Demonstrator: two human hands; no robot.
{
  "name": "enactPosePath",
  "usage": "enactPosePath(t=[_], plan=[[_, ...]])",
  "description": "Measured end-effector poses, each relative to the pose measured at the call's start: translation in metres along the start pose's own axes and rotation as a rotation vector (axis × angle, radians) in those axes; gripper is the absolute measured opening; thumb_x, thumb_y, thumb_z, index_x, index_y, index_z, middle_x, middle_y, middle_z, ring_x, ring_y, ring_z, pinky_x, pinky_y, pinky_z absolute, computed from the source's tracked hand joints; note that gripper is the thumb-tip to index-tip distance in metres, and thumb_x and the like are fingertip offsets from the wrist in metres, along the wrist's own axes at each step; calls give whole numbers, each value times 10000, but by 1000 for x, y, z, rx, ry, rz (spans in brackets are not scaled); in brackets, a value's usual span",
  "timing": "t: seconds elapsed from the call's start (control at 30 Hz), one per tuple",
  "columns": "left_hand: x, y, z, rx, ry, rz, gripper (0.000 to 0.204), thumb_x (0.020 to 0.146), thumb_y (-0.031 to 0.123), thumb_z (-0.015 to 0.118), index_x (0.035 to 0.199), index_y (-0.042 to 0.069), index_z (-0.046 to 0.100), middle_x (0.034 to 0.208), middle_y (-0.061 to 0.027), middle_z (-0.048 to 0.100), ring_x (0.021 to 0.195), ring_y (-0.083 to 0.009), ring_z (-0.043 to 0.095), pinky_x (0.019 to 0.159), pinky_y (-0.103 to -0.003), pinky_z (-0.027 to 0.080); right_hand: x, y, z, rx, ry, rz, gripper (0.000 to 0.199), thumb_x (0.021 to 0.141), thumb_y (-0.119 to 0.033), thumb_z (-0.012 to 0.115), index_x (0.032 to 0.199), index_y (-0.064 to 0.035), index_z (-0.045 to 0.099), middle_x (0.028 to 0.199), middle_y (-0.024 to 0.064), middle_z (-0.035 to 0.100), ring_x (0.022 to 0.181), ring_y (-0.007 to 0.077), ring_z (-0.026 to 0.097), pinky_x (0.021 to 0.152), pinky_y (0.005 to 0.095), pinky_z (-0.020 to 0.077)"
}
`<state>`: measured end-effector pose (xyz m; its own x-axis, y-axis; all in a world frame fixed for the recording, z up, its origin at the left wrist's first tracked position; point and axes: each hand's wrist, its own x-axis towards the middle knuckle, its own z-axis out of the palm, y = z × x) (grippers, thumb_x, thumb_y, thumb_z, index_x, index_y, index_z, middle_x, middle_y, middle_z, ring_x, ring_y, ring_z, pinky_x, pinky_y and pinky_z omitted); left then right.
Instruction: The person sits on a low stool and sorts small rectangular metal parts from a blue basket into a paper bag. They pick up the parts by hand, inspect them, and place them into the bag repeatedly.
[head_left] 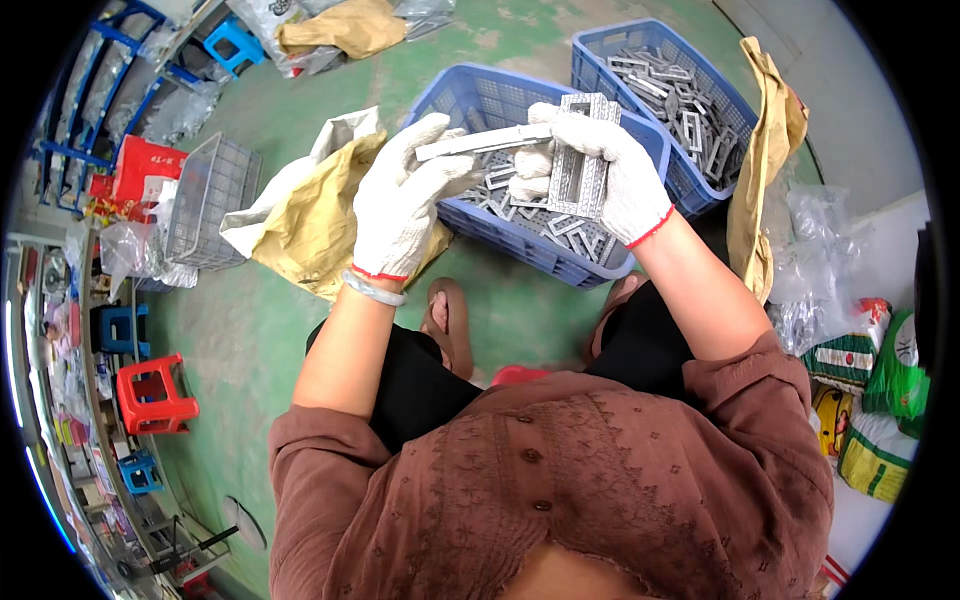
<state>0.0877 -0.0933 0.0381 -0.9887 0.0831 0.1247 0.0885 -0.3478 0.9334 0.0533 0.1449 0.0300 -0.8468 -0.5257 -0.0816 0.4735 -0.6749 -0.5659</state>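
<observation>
White knitted gloves with red cuffs cover both of my hands. My left hand [395,210] pinches one end of a narrow grey metal frame [478,143] between thumb and fingers. The frame's other end reaches the fingertips of my right hand [622,165]. That right hand is closed around a stack of grey rectangular metal frames [578,182], held upright on end. Below both hands stands a blue plastic crate [530,262] with loose frames of the same kind [575,238] in its bottom. My right fingers partly hide the crate's contents.
A second blue crate [722,92] with many more metal parts stands behind to the right. Yellow-and-white woven sacks [305,225] lie left of the near crate, and a tan sack [762,170] hangs at the right. A wire basket [210,205] and red stool [157,395] stand left.
</observation>
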Motion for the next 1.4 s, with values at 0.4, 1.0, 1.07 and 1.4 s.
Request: enactPosePath(t=[0.4, 1.0, 1.07, 1.4], plan=[[12, -19, 2, 56, -53, -9, 515, 920, -5, 647, 1403, -66, 479, 1313, -183, 592, 1146, -262, 635, 954, -382, 567, 4, 0, -26, 31, 13, -14, 302, 964, -183, 595, 1191, 14, 569, 1114, 184, 613, 998, 338, 654, 899, 510, 570], [5, -31, 2, -287, -61, -55, 798, 822, -158, 626, 1521, 69, 316, 1451, -181, 429, 1310, -325, 518, 1046, -379, 515, 0, 13, -16, -193, 55, -226, 575, 869, 42, 610, 1412, 21, 423, 1221, 250, 642, 1035, 336, 692, 921, 439, 579], [5, -29, 3, -297, -48, -67, 788, 816, -169, 617, 1511, 72, 337, 1446, -178, 440, 1305, -322, 522, 1044, -377, 519, -1, 15, -12, -191, 57, -220, 570, 872, 48, 602, 1413, 16, 424, 1208, 247, 648, 1022, 333, 697, 909, 433, 584], [10, -27, 4, -422, -39, -58, 741, 803, -173, 545, 1478, 93, 397, 1407, -175, 495, 1245, -336, 558, 994, -398, 533, 6, 31, -8, -299, 201, -188, 569, 867, 48, 628, 1412, -7, 474, 1099, 177, 690, 920, 248, 703, 845, 329, 575]])
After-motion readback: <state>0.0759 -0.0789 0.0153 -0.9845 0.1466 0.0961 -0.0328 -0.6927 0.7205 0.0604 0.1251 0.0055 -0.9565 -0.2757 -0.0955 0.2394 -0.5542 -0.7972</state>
